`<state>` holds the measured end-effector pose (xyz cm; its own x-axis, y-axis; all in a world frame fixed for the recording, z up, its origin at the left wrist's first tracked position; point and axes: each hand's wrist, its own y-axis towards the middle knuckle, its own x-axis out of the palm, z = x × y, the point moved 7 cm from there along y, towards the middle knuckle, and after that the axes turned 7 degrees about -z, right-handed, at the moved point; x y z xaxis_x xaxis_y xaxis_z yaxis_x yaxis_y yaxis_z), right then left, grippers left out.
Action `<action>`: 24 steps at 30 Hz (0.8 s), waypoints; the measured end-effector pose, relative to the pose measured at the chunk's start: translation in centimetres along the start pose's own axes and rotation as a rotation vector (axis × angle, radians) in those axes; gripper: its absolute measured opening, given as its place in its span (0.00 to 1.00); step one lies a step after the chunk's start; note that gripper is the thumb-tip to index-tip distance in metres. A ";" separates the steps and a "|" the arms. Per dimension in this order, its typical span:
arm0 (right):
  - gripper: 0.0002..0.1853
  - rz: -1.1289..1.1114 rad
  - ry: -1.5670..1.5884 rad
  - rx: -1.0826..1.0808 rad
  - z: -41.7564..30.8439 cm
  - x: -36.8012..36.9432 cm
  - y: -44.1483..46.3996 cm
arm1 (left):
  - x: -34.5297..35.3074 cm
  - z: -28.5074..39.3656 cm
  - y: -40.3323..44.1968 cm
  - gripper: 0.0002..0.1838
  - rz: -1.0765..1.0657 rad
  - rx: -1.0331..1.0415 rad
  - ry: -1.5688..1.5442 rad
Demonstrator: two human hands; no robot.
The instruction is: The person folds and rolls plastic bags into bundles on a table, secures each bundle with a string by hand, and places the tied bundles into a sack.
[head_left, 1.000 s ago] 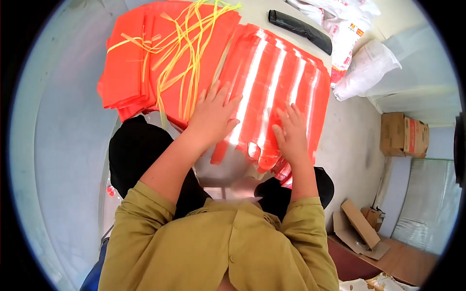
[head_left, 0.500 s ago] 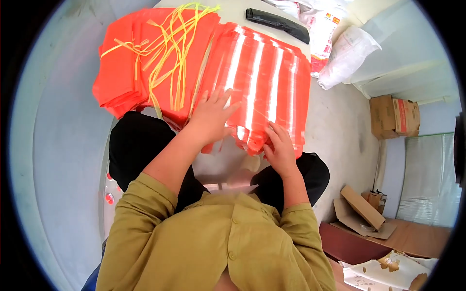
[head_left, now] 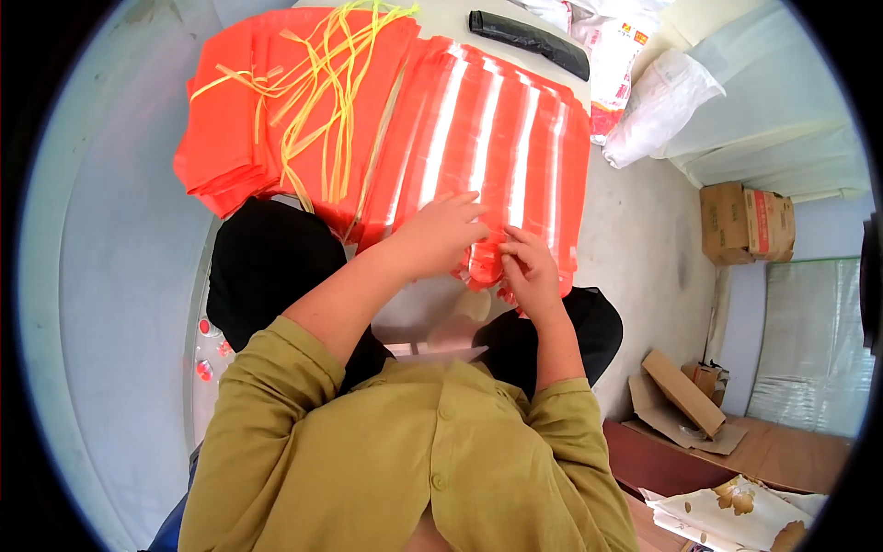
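Observation:
A stack of glossy red plastic bags (head_left: 460,147) with shiny white streaks lies on the table in front of me. My left hand (head_left: 446,235) rests over the near edge of this stack, fingers stretched out to the right. Just right of it, my right hand (head_left: 532,271) is at the same edge, its fingers bent and drawn together near the gathered red plastic. Whatever lies between those fingertips is too small to make out. Left of the stack is a folded red pile (head_left: 225,138), with loose yellow straps (head_left: 340,110) lying across the red material.
A black roll (head_left: 529,44) lies at the table's far right. Beyond it are white printed sacks (head_left: 612,74) and a stuffed white bag (head_left: 662,106). Cardboard boxes (head_left: 747,224) stand at the right wall, with flattened cardboard (head_left: 681,405) lower down. My knees (head_left: 276,276) are under the near edge.
My left hand has slid right and nearer to me along the stack's near edge, closer to my right hand. The right hand's fingers have drawn together.

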<state>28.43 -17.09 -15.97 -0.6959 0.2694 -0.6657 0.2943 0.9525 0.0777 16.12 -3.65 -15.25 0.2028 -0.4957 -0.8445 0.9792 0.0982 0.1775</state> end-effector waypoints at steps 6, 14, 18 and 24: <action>0.18 -0.022 -0.296 -0.178 -3.0 0.5 -0.1 | 0.5 0.0 0.7 0.17 0.029 0.024 0.037; 0.06 0.049 0.194 0.131 1.4 0.2 -0.1 | 0.7 0.0 0.6 0.18 0.095 0.024 -0.021; 0.09 0.065 0.437 0.344 1.2 -0.2 0.9 | -0.4 0.1 0.8 0.10 0.194 0.023 -0.098; 0.13 0.358 0.108 0.027 0.2 -2.6 0.4 | -0.2 -1.3 1.5 0.09 0.228 -0.114 -0.289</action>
<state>30.50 -17.45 -14.39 -0.6100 0.5997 -0.5179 0.5480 0.7914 0.2709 17.57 -2.24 -15.47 0.4218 -0.6713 -0.6095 0.9066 0.3213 0.2735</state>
